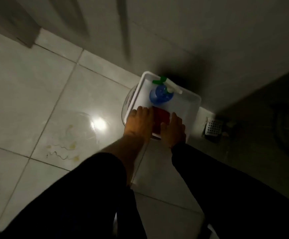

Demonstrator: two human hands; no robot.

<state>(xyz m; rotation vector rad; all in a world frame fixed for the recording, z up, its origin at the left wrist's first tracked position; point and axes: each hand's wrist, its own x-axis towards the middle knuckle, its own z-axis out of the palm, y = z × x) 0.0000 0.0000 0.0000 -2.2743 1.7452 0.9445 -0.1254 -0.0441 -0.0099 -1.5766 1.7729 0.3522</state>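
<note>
tiled floor (37, 83), pale and glossy under dim light, marked by a yellowish stain (68, 145). white plastic tub (194, 107) on that floor, close against the wall, beside a clear bowl (127, 102) at its left edge. left hand (137, 125) and right hand (174, 130) laid on the near side of the tub, fingers (144, 110) reaching over the rim beside a red cloth (161, 118); grip or mere touch not discernible. blue spray bottle (159, 96) upright inside, towards the far corner. floor drain (213, 126) near, to the right. probably light, stiff, smooth-walled; best taken by two opposite rims and kept level, the bottle being free to topple.
</note>
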